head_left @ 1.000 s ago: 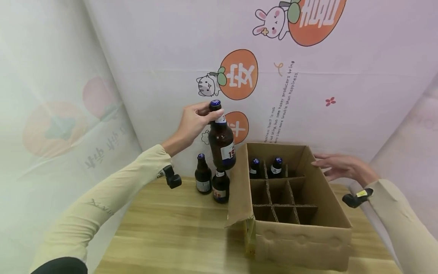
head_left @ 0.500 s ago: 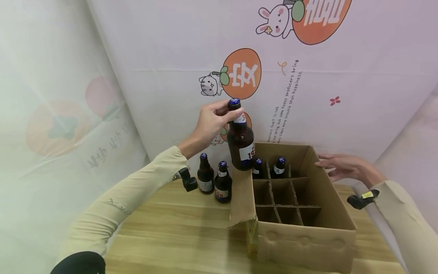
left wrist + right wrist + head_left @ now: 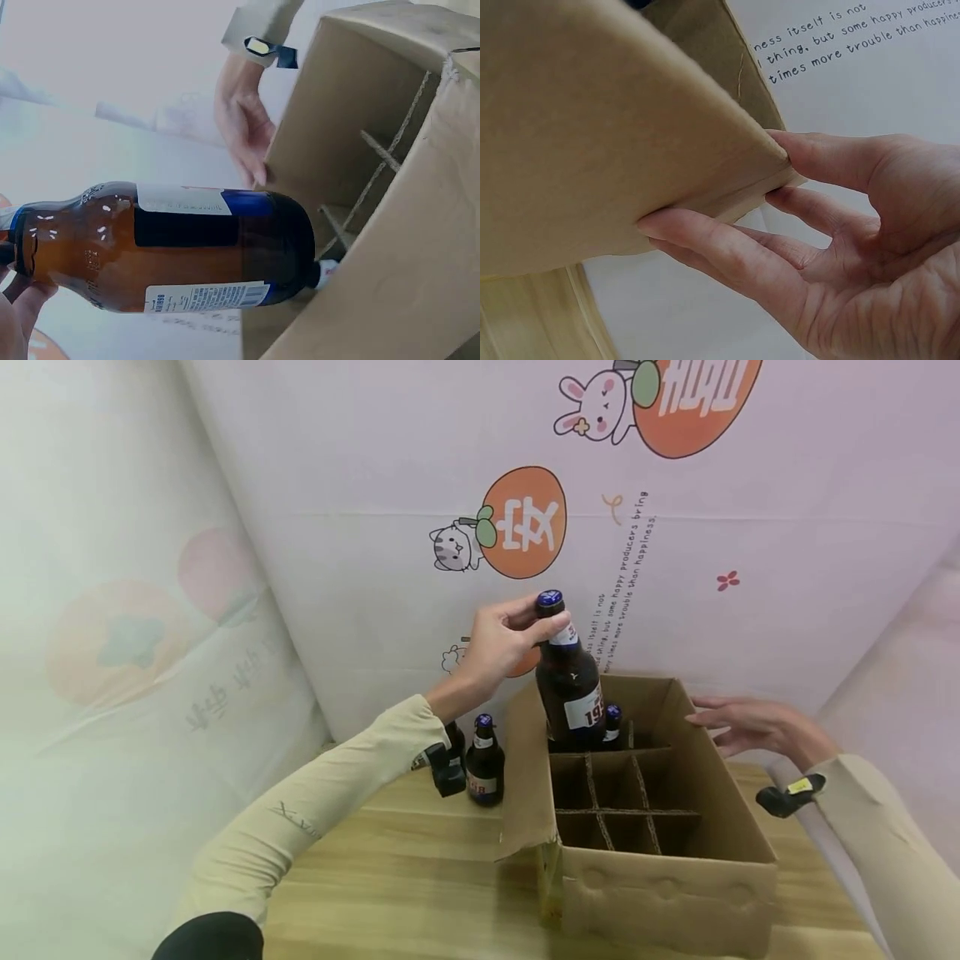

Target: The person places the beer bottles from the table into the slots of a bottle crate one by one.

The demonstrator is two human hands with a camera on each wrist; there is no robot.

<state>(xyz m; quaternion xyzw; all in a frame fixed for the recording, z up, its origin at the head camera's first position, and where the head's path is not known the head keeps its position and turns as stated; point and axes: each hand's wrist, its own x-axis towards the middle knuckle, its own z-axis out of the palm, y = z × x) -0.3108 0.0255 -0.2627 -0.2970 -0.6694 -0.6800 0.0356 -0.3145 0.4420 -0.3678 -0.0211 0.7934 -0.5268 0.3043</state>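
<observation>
My left hand (image 3: 498,643) grips a brown beer bottle (image 3: 567,681) by its neck, just below the blue cap. The bottle hangs upright over the back left part of an open cardboard carton (image 3: 667,902) with divider cells. In the left wrist view the base of this beer bottle (image 3: 285,240) is close to another bottle's cap in the carton. One capped bottle (image 3: 612,717) shows in a back cell; the cell behind the held bottle is hidden. My right hand (image 3: 757,727) holds the carton's right rear side, thumb and fingers on the cardboard edge (image 3: 727,176).
Left of the carton a beer bottle (image 3: 485,768) stands on the wooden table (image 3: 390,868). A second bottle (image 3: 454,743) beside it is partly hidden by my left wrist. A carton flap (image 3: 522,777) hangs outward on the left. A printed white cloth (image 3: 360,577) rises behind.
My left hand has carried the beer bottle rightward, from above the standing bottles to over the carton, and slightly lower. My right hand keeps its place on the carton.
</observation>
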